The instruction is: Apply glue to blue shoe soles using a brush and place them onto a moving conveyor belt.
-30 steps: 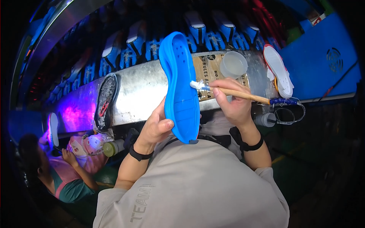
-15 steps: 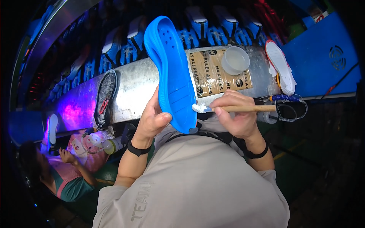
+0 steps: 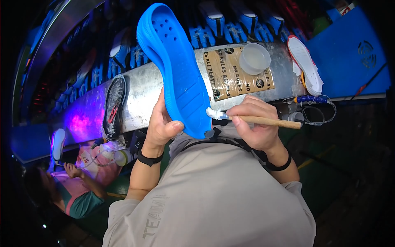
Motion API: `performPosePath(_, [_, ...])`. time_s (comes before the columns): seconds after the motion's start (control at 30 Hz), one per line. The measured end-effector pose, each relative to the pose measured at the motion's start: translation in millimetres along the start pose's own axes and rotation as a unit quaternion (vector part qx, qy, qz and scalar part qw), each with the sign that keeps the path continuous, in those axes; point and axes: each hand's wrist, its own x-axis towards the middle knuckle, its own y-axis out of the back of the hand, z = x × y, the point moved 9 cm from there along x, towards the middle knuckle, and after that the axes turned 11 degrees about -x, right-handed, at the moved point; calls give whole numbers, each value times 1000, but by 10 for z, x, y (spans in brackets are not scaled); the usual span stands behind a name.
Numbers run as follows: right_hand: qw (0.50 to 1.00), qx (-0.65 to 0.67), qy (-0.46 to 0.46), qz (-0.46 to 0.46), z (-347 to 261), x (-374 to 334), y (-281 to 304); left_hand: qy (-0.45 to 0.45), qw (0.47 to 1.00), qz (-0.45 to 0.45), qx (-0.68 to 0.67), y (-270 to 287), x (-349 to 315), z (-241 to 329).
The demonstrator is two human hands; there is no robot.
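Note:
A blue shoe sole (image 3: 181,76), hollow side facing me and with a cluster of small holes at its far end, is held tilted over the near bench edge. My left hand (image 3: 161,127) is closed on its left side, thumb over the near part and the other fingers hidden behind it. In my right hand (image 3: 260,123) is a brush with a wooden handle (image 3: 287,123), gripped between thumb and fingers. The brush's white tip (image 3: 213,113) touches the sole's right rim near its lower end.
On the metal bench (image 3: 142,96) lie a dark sole (image 3: 115,105), a brown taped sheet (image 3: 226,80) bearing a translucent cup (image 3: 254,59), and a white sole with red edging (image 3: 305,66). Shoes on blue holders (image 3: 201,37) line the back. A co-worker (image 3: 88,181) sits at lower left.
The blue sole has moved up and left in the picture, its far end most. The brush tip has shifted slightly up along the rim, and its handle now slopes down to the right.

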Motion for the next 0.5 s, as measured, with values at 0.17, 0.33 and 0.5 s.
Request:
performPosePath(0.17, [999,38,-10,33,56,9,166,-18,1000,1,19,39,55,7])
performPosePath(0.33, [992,18,-39,117,172,-127,502,25,1000,-6,-10,77,8,-112])
performPosePath(0.5, [961,74,-147,221,520,-549,824,132,984,-91,-82,-271,139,-126])
